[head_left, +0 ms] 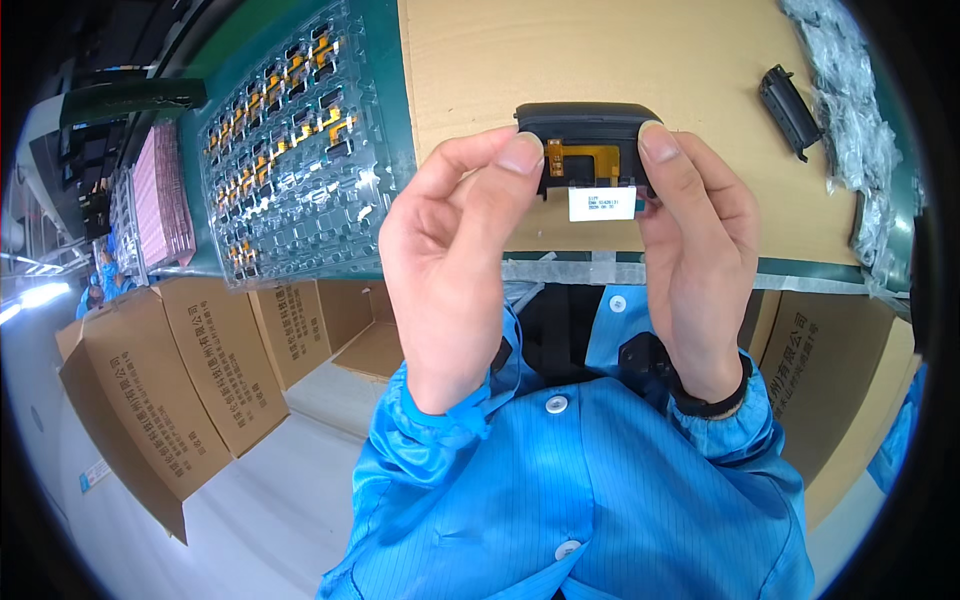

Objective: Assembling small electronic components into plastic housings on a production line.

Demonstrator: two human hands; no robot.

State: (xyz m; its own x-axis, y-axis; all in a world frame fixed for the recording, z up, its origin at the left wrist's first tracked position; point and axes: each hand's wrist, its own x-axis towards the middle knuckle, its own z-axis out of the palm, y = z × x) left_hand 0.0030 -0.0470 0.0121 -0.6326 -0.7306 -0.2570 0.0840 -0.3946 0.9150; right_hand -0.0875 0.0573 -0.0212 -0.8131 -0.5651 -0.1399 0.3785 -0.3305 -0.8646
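Note:
Both of my hands hold up a black plastic display module point(585, 125) above the cardboard-covered bench. An orange flex cable point(595, 152) runs across its face, and a white label point(602, 204) hangs at its lower edge. My left hand point(455, 225) pinches the left end, with the thumb on the front. My right hand point(695, 215) grips the right end the same way, thumb on the front. Fingers behind the module are hidden. To the right, a similar black plastic part point(790, 112) lies on the cardboard, apart from my hands.
A clear plastic tray point(300, 215) with rows of small black parts and orange flex cables lies at the left. Clear plastic wrapping point(850, 110) runs along the right edge. Pink sheets point(160, 195) are stacked far left. Open cardboard boxes point(165, 390) stand below the bench edge.

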